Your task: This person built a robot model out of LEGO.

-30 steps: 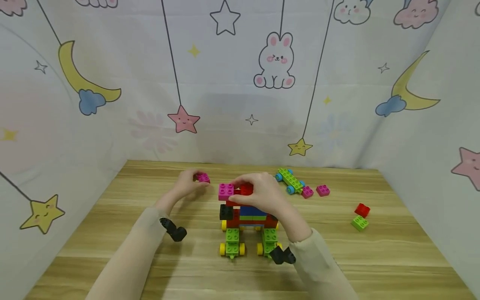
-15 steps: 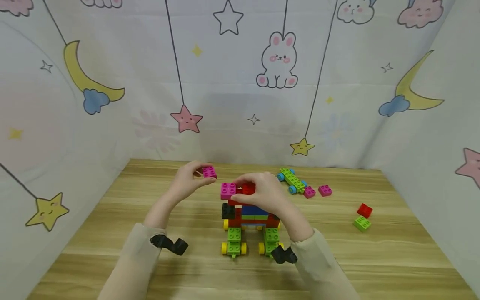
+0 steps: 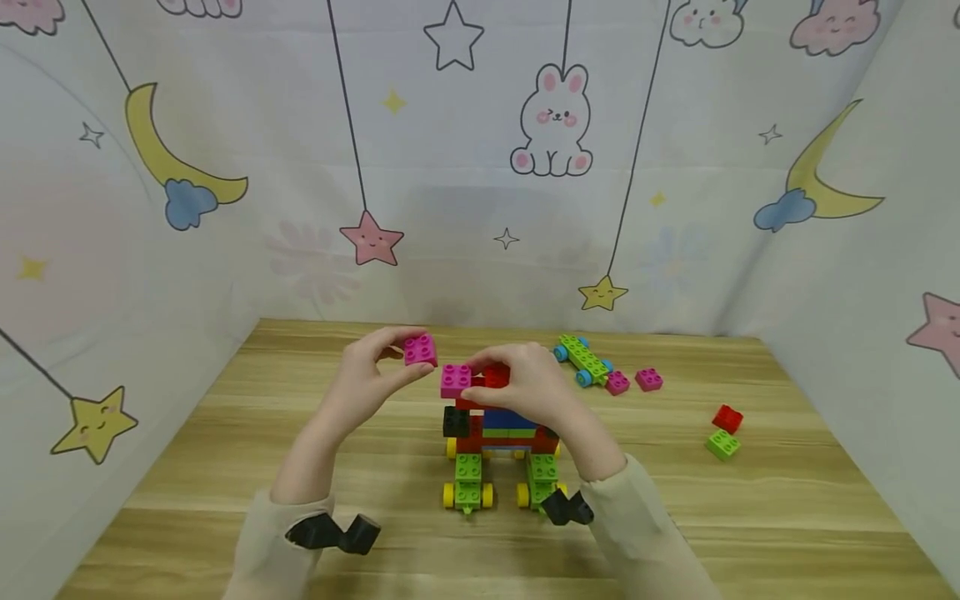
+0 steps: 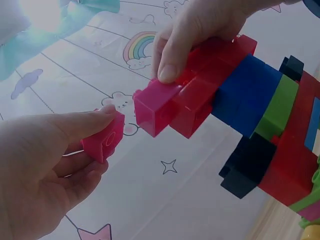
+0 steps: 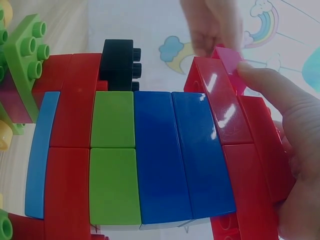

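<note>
In the head view, my left hand (image 3: 363, 375) pinches a pink toy brick (image 3: 420, 350) between thumb and fingers, just left of the brick model. That loose pink brick (image 4: 104, 137) is tilted, apart from the model in the left wrist view. My right hand (image 3: 528, 385) grips the model's top, its thumb against a second pink brick (image 4: 154, 107) at the end of the red top bricks (image 5: 230, 117). Below come blue bricks (image 5: 175, 155), green bricks (image 5: 114, 170), a black brick (image 3: 454, 422) and green wheeled bases (image 3: 468, 483). My right hand hides part of the top.
Behind the model on the right lies a green car base (image 3: 583, 360) with blue wheels. Near it are two pink bricks (image 3: 648, 379). Farther right, a red brick (image 3: 727, 418) sits beside a green brick (image 3: 723, 445). A printed curtain (image 3: 465, 192) closes off the table's back.
My left hand has lifted the loose pink brick from the back left of the table and brought it right, close to the model's top. My right hand has kept its grip in place.
</note>
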The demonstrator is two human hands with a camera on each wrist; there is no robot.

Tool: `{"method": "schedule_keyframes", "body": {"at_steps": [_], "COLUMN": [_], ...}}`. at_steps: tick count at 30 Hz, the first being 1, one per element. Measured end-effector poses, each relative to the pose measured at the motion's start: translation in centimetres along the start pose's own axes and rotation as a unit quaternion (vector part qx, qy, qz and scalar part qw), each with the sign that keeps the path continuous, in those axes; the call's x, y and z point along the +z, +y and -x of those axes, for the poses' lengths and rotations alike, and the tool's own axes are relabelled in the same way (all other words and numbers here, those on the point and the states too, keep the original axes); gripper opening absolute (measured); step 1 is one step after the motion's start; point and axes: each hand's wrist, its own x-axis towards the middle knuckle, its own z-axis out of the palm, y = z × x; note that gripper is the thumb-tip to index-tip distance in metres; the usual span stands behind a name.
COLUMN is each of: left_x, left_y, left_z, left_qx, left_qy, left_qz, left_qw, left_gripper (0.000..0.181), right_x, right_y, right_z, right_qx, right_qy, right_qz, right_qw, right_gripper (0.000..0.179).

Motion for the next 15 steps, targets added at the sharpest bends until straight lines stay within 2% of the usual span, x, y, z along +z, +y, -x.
{"method": "schedule_keyframes", "body": {"at_steps": [7, 15], "left_x": [0.3, 0.9], "left_y": [1.5, 1.7], "left_z": [0.9, 0.9], "left_qx": [0.035, 0.055], "left_qy": [0.014, 0.006], "left_qz": [-0.018, -0.012], "left_qw": [0.9991, 0.9984], "left_gripper": [0.042, 0.042], "right_x": [0.0, 0.2], "right_y": [0.0, 0.1], "right_z": [0.0, -0.1], "right_qx": [-0.006, -0.014], "right_qy": [0.002, 0.004], "right_qz": [0.001, 0.001], "right_qw": [1.0000, 0.9999], "right_gripper": [0.038, 0.038]}}
